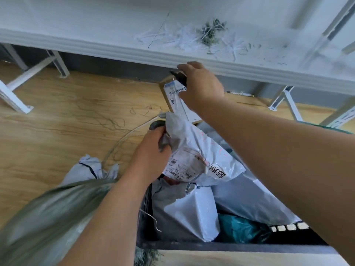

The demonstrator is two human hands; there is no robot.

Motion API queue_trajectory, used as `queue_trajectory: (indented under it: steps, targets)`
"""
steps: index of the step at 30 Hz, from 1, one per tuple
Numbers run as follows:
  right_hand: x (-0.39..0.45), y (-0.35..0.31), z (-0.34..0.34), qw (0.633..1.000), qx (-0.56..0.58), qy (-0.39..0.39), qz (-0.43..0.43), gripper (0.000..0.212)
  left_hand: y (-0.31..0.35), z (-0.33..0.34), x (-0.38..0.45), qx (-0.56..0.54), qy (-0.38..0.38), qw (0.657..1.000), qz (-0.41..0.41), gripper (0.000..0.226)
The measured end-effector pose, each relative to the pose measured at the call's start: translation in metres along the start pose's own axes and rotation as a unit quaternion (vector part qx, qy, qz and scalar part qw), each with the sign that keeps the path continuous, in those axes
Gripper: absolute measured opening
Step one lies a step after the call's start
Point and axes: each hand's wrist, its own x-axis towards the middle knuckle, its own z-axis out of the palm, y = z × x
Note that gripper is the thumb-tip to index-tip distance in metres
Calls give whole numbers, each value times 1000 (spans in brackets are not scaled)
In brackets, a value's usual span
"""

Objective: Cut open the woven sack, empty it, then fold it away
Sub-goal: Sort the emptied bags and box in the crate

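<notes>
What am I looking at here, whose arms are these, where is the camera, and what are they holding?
There is no machine here: the single picture comes from a camera worn on a person's head, looking down at their own two bare arms. The left hand has its grip on the gathered edge of a white plastic mailer. The right hand holds a small black tool, likely a cutter, against a cardboard parcel. A grey-green woven sack lies lower left. More parcels fill a dark crate. Cut plastic ties litter the white table.
</notes>
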Motion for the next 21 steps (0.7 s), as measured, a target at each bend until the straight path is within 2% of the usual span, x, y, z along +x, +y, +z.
queue_trajectory:
  steps: [2, 5, 9, 14, 18, 21]
  targets:
    - [13, -6, 4, 998, -58, -29, -13, 77, -2, 0, 1, 0, -10, 1000, 3, 34]
    - [20, -9, 7, 993, -112, -45, -9, 65, -6, 1, 2, -29, -15, 999, -7, 35]
    - [16, -6, 6, 998, -53, -37, 0, 53, -8, 2, 5, -43, -12, 999, -7, 34]
    - [5, -3, -8, 997, -67, -6, 44, 59, -9, 4, 8, -58, -14, 998, -17, 37]
    - [-4, 12, -11, 995, -46, 9, 83, 49, 2, 6, 9, -167, 20, 985, -37, 41]
    - [-11, 19, -12, 991, 9, -13, 132, 69, 19, 14, 12, -276, 28, 960, -20, 33]
